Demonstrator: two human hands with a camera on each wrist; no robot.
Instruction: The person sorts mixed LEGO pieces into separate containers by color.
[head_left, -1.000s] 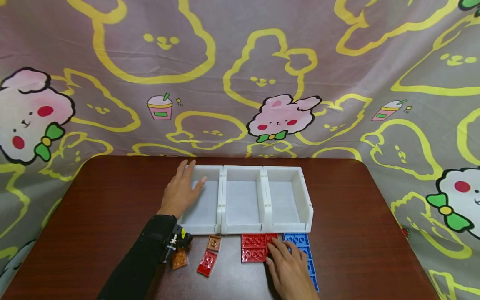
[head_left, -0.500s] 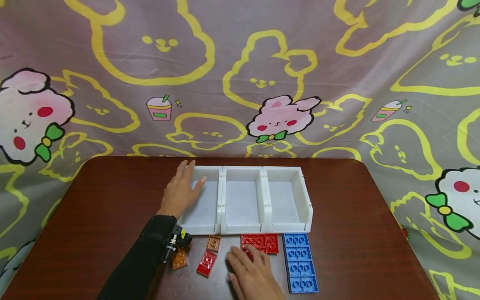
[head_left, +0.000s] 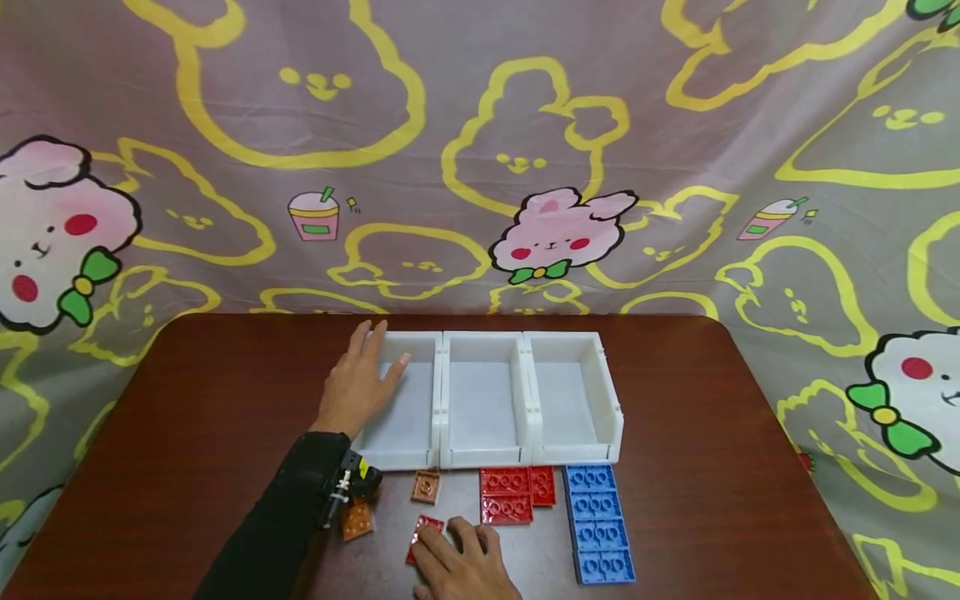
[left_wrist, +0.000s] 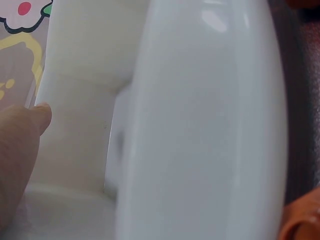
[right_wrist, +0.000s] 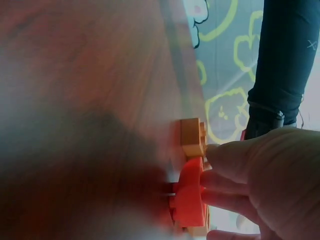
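Behind the brown table (head_left: 225,392) hangs a grey cloth with yellow and pink bunnies (head_left: 558,233). From the table outward: the left hand (head_left: 360,379) lies flat with straight fingers on the left wall of the left white bin (head_left: 405,400), likely to keep the row of bins from sliding; it grips nothing. The right hand (head_left: 457,562) is at the near edge, fingers bent down onto a small red plate (head_left: 422,533). In the right wrist view the fingertips (right_wrist: 225,160) press against the red plate (right_wrist: 190,192), which stands tipped up on its edge, so I think the hand is getting hold of it to lift it. An orange plate (head_left: 426,486) lies just past it, and another orange plate (head_left: 357,519) sits by the dark sleeve (head_left: 292,508). More red plates (head_left: 513,496) lie close in front of the middle bin (head_left: 483,400), and a row of blue plates (head_left: 600,521) runs toward the near edge, below the right bin (head_left: 573,396). All three bins have nothing in them. Nothing blocks the way from the red plate to the bins.
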